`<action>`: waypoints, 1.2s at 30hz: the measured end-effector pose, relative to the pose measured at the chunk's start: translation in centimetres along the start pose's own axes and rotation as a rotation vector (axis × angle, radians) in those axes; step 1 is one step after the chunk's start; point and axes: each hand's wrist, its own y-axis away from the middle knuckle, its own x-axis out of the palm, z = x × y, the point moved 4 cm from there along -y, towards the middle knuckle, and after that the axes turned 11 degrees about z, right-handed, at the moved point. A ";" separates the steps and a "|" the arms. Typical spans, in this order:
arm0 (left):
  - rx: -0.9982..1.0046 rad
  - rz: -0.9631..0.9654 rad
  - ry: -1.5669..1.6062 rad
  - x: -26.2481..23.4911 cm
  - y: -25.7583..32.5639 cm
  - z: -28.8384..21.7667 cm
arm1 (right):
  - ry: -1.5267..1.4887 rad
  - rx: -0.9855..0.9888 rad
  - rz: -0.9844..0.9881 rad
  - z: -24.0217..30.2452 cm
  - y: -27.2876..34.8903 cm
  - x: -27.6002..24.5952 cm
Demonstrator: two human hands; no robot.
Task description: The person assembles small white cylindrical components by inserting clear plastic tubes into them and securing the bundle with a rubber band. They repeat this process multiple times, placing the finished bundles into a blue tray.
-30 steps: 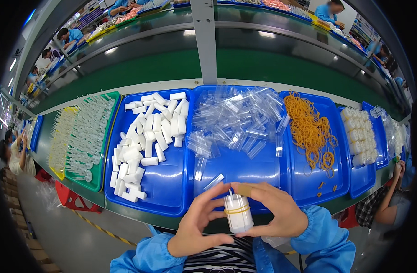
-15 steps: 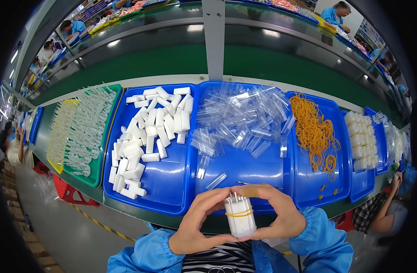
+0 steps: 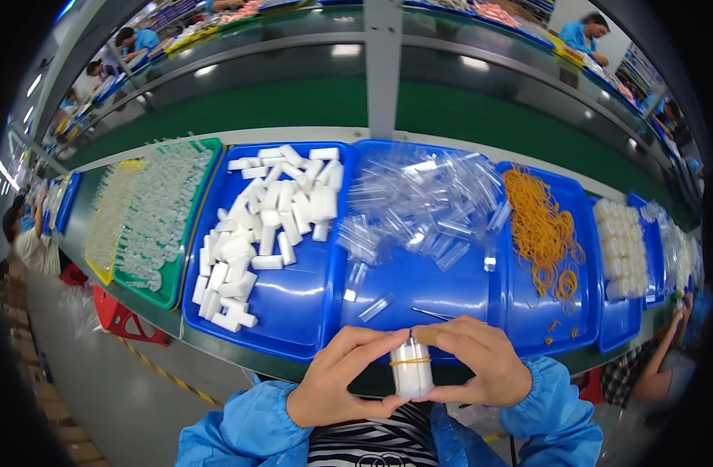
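Note:
A small white bundle [image 3: 411, 379] stands upright between my hands, low in front of me, with a yellow rubber band [image 3: 411, 360] wound around its middle. It looks like a white block with clear plastic around it. My left hand [image 3: 342, 379] grips it from the left, fingertips at the top and thumb at the bottom. From the other side my right hand [image 3: 482, 364] holds it the same way, a tan wrap on one finger. The fingertips cover the bundle's top. Just beyond my hands, a thin metal tool [image 3: 433, 313] lies in the blue tray of clear plastic pieces [image 3: 430, 191].
To the left are a blue tray of white blocks [image 3: 243, 247] and a green tray [image 3: 186, 261] of translucent stemmed parts. Orange-yellow rubber bands [image 3: 534, 222] fill a tray at right, with bundled white parts [image 3: 621, 245] beyond it. A metal post [image 3: 383, 86] rises behind the trays.
My fingertips have closed in over the bundle's top, where thin tips showed before. The trays appear shifted slightly right in view.

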 end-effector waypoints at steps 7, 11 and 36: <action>0.004 0.034 0.335 -1.2 -1.2 -0.3 | -0.080 0.083 -0.161 -0.8 1.2 0.2; 0.108 0.044 0.403 0.7 -1.0 0.1 | -0.265 0.067 -0.245 -2.5 2.8 2.1; -0.202 -0.041 0.685 2.5 0.2 0.7 | -0.415 0.155 -0.238 -1.0 1.2 0.4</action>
